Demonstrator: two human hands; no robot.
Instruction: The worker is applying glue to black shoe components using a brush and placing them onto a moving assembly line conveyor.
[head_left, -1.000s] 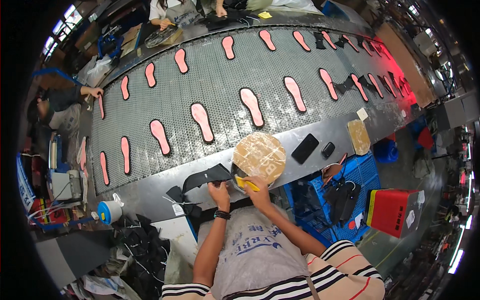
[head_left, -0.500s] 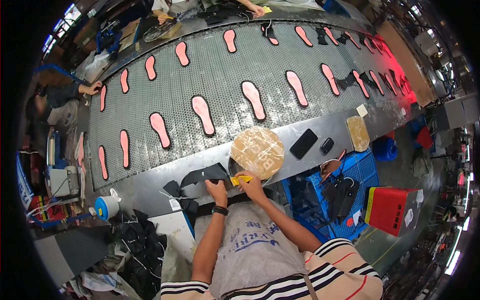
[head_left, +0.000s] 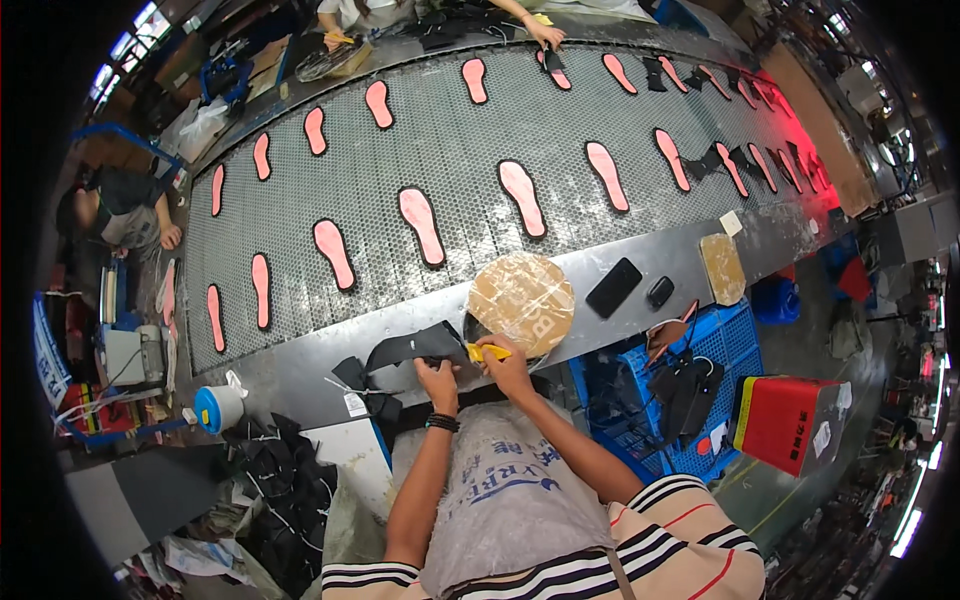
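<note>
My left hand is closed on the lower edge of a curved black fabric piece, which rests on the metal ledge with a small white mark on it. In my right hand is a small yellow scraper-like tool, its end beside the right end of the fabric. A round brown board, smeared with whitish streaks, lies just beyond my right hand. More black pieces with a white tag lie left of my left hand.
Pink insoles with black rims lie in two rows on the mesh conveyor. A phone, a blue-lidded pot, a blue crate and a red box surround me. A co-worker's hand is across the belt; another person is at left.
The insoles have shifted slightly right along the belt. The co-worker's hand opposite has reached onto an insole; the person at left has drawn a hand back. My hands stay nearly in place.
</note>
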